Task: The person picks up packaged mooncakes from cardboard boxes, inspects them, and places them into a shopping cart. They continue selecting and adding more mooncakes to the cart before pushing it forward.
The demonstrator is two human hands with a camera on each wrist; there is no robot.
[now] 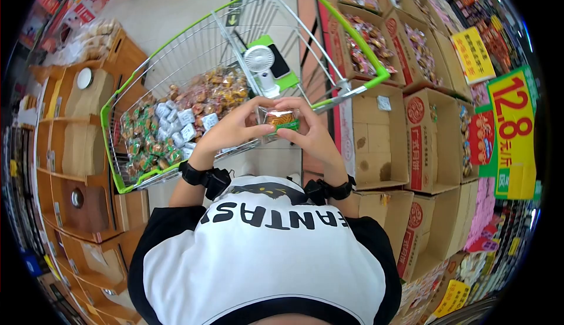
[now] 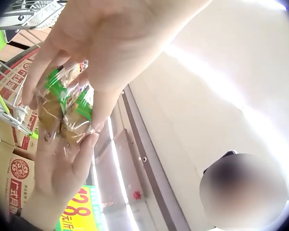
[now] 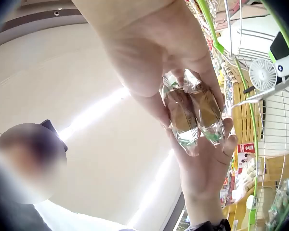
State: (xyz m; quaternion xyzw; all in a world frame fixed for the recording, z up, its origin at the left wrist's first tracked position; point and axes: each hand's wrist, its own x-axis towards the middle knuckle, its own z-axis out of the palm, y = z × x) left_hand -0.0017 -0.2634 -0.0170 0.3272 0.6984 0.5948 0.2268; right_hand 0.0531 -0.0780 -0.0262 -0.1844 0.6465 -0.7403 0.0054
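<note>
Two wrapped mooncakes in clear film with green print are held together over the shopping cart's near side, level with the chest. My left hand grips them from the left, thumb in front and fingers behind. On the other side my right hand holds them the same way, and the two thumbs nearly meet. The left wrist view shows the green labels on both mooncakes. Brown sides of the mooncakes show through the film in the right wrist view, pressed side by side between the palms.
The green-edged shopping cart holds several heaps of wrapped mooncakes. A white handheld fan and a phone lie by its handle. Cardboard boxes line the right; wooden shelves stand on the left. A yellow price sign hangs at the right.
</note>
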